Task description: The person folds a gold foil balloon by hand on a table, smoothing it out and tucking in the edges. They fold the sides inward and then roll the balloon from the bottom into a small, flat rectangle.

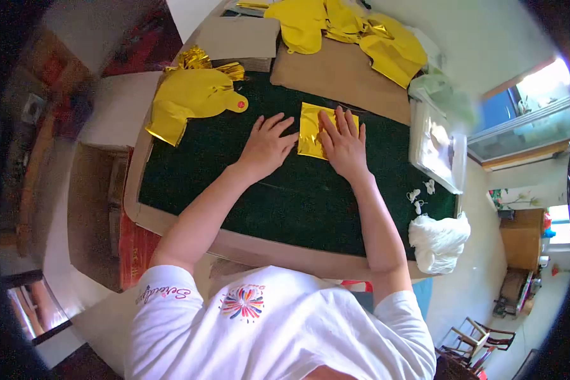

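A shiny gold square sheet or packet [310, 134] lies on the dark green table cover [285, 202]. My right hand [345, 144] rests flat on its right part, fingers spread, hiding some of it. Just left of the square, my left hand [267, 147] lies on the green cover with its fingers apart and nothing in it. A yellow foil piece with a red dot [193, 98] is at the left, with gold fringe [195, 58] above it.
More yellow foil pieces [396, 50] lie at the back on brown cardboard [335, 69]. Grey-brown sheets [240, 38] are stacked at the back left. On the right are a white tray [434, 149], small white string bundles [415, 195] and a white thread heap [438, 242].
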A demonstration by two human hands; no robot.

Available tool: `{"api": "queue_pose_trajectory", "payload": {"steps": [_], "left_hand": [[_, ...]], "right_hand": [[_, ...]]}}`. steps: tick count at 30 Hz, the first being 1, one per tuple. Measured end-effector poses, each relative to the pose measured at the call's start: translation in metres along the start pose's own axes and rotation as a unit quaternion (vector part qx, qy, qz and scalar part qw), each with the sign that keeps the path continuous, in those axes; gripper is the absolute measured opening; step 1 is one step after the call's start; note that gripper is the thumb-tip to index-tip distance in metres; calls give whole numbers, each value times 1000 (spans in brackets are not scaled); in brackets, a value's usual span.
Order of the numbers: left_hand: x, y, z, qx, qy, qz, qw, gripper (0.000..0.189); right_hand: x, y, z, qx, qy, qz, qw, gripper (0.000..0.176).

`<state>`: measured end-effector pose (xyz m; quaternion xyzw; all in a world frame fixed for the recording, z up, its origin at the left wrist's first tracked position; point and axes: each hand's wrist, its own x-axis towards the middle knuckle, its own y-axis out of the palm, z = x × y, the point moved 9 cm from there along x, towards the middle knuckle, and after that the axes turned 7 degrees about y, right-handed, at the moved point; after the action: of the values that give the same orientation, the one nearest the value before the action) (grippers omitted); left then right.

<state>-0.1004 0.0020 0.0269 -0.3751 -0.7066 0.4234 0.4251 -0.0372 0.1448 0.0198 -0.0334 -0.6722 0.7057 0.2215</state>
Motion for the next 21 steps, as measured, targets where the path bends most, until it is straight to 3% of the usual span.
{"api": "queue_pose_trajectory", "payload": {"steps": [8, 13, 16, 18, 21], "left_hand": [[7, 2, 1, -43, 10, -28, 999, 23], [6, 5, 0, -31, 17, 17, 999, 26], [6, 7, 2, -32, 21, 11, 999, 28], [5, 8, 2, -33, 20, 11, 999, 29], [6, 8, 4, -39, 16, 0, 999, 30]], "right_hand": [[1, -1, 2, 9, -3, 29, 1000, 57], [0, -10, 10, -4, -8, 41, 999, 59], [3, -25, 18, -119, -5, 36, 992, 59], [5, -36, 28, -109, -54, -2, 993, 55], [9, -20, 27, -22, -90, 33, 995, 50]]}}
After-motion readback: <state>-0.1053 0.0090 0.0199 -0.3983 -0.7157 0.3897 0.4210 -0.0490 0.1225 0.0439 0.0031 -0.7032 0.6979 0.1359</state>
